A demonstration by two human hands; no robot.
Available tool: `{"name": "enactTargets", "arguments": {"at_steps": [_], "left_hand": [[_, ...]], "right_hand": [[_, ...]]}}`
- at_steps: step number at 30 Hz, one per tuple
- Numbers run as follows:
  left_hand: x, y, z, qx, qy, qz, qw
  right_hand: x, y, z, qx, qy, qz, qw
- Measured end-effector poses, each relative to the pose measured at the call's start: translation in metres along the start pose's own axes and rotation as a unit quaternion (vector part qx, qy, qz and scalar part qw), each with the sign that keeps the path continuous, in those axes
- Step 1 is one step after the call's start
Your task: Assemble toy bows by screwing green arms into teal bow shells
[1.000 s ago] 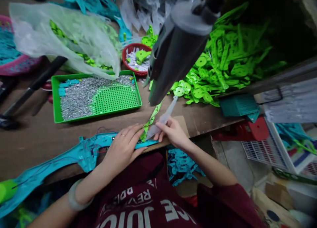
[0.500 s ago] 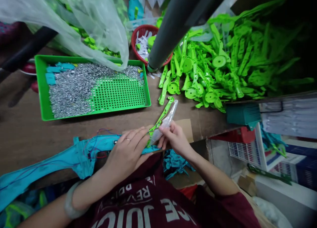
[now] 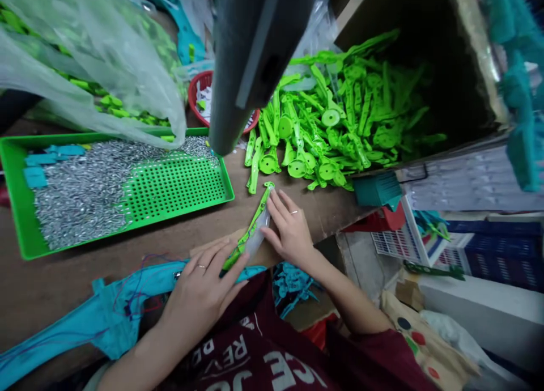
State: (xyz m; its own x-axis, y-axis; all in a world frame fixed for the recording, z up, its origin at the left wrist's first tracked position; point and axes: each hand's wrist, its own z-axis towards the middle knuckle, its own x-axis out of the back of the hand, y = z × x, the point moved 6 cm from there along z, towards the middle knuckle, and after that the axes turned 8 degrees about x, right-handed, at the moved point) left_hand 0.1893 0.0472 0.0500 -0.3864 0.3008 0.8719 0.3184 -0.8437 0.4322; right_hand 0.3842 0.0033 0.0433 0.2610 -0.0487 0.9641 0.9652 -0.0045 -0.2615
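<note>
With the green strip (image 3: 253, 222) lying just in front of the green tray (image 3: 17, 232), keep the left hand (image 3: 199, 292) flat on its near end, fingers spread, while the right hand (image 3: 287, 229) presses the clear piece (image 3: 257, 239) squarely alongside it.

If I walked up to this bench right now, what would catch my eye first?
Probably the heap of bright green plastic parts spilling from a cardboard box at the far right. Next, the green tray at left, half covered in small silvery metal pieces. In the near middle, both hands, left hand and right hand, press a long green strip onto the table.
</note>
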Motion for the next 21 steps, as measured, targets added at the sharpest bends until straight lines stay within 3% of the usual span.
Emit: {"name": "enactTargets", "arguments": {"at_steps": [4, 7, 10, 13, 15, 18, 21], "left_hand": [[-0.003, -0.003, -0.003, -0.006, -0.004, -0.01, 1.0], [-0.006, -0.005, -0.004, -0.017, 0.001, 0.0, 1.0], [-0.007, -0.006, -0.005, -0.02, 0.01, 0.009, 1.0], [-0.007, -0.007, -0.007, -0.023, 0.026, 0.003, 0.999], [-0.008, -0.008, -0.008, -0.035, 0.035, -0.007, 0.999], [-0.009, -0.012, -0.008, -0.046, 0.029, -0.013, 0.998], [-0.01, -0.016, -0.007, -0.041, 0.016, -0.008, 0.999]], "right_hand": [[0.023, 0.017, 0.02, 0.065, -0.063, 0.061, 0.994], [0.033, 0.013, 0.028, 0.112, -0.111, 0.027, 0.987], [0.036, 0.009, 0.024, 0.109, -0.131, 0.016, 0.985], [0.048, 0.021, 0.033, 0.078, -0.13, 0.059, 0.987], [0.067, 0.04, 0.061, 0.028, -0.084, 0.041, 0.995], [0.102, 0.071, 0.127, -0.096, 0.031, -0.018, 0.995], [0.115, 0.085, 0.191, -0.185, 0.06, -0.027, 0.981]]}}
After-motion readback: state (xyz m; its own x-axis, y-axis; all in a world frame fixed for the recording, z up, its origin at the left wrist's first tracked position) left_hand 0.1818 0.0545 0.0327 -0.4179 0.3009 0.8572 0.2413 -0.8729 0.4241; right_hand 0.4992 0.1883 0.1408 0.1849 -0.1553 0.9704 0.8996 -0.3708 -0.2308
